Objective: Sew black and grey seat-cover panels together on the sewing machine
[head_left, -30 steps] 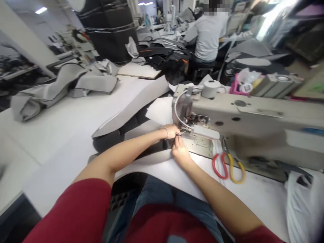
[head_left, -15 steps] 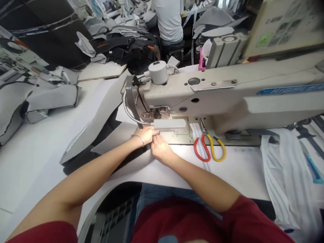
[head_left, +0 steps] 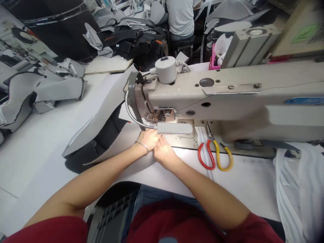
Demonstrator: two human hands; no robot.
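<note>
A long grey fabric panel with black inner material (head_left: 111, 126) lies bent along the left side of the sewing machine (head_left: 182, 96). My left hand (head_left: 149, 139), with a thin bracelet at the wrist, presses its closed fingers on the panel's edge close to the needle area. Against it, my right hand (head_left: 165, 153) is closed with fingertips pinching the same edge. The machine's lamp (head_left: 174, 128) partly covers the fingertips and the stitching spot. Scissors (head_left: 212, 153) with one red and one yellow handle rest right of my hands, over a white zipper tape (head_left: 201, 135).
Striped white tape (head_left: 291, 189) hangs in a heap at the right. Grey padded pieces (head_left: 58, 89) lie on the left of the white table (head_left: 101, 82). A pink basket (head_left: 214, 55) stands behind the machine. Farther back, a person in a white shirt (head_left: 180, 17) sits among fabric piles.
The view has shifted, so the machine and scissors appear farther right. Grey fabric now covers the dark strip that showed beside my left forearm. Both hands stay together by the needle area.
</note>
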